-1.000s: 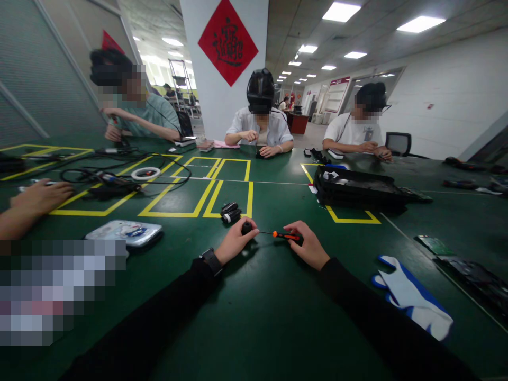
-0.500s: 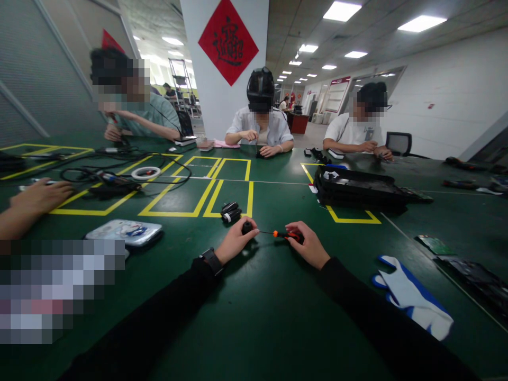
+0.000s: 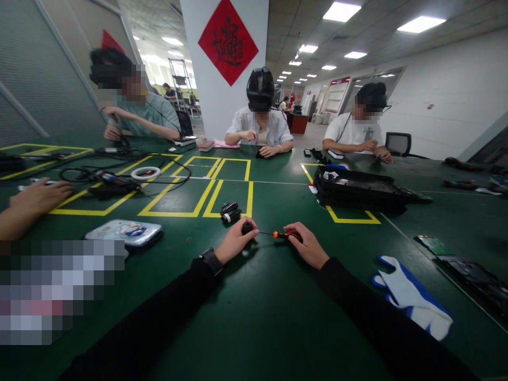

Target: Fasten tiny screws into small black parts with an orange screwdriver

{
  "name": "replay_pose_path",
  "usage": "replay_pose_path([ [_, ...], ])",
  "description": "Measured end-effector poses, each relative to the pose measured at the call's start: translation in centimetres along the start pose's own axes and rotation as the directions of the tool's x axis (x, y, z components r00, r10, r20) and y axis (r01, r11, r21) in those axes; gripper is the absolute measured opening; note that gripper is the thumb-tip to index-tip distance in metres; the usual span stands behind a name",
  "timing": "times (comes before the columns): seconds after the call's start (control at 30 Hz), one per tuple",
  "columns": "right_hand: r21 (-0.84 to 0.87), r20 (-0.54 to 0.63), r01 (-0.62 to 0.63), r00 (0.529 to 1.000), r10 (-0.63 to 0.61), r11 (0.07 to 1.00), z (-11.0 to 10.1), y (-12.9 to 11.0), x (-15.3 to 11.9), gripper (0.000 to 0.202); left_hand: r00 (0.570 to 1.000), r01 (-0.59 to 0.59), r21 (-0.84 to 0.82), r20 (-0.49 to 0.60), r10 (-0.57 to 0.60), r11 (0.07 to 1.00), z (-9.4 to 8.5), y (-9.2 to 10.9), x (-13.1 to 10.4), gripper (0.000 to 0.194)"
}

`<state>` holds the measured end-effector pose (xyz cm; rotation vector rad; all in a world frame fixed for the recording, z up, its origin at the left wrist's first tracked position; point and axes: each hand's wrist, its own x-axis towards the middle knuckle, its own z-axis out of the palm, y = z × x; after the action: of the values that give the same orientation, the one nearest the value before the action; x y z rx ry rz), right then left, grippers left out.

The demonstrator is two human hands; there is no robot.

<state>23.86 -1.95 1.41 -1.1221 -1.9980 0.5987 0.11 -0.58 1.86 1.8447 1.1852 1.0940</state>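
Note:
My right hand is closed around the black and orange handle of a screwdriver, held level just above the green table. Its thin shaft points left toward my left hand, whose fingers are wrapped round a small round black part. The tip of the shaft reaches the left fingertips, and the exact contact is hidden there. Just beyond the left hand lies a bundle of small black parts with a white label.
A black casing stands at the right behind a blue and white glove. Green circuit boards lie far right. To the left are a metal tin, coiled black cables and another person's hand. Three people sit across the table.
The fingers of my right hand have shifted slightly on the screwdriver handle. My left hand and the black part stay in place.

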Motion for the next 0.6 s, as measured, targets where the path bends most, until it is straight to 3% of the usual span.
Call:
replay_pose_path([
  [0.3,-0.113,-0.002,0.084,0.996,-0.085,0.99,-0.43,-0.75,-0.11,0.028,1.0,-0.004,-0.014,0.004,0.004,1.0,0.0,-0.18,-0.01,0.02],
  [0.6,-0.031,-0.003,-0.012,1.0,0.012,0.999,-0.14,-0.18,0.03,0.025,0.999,-0.03,-0.017,0.026,0.031,0.999,-0.13,-0.32,-0.11,0.017],
])
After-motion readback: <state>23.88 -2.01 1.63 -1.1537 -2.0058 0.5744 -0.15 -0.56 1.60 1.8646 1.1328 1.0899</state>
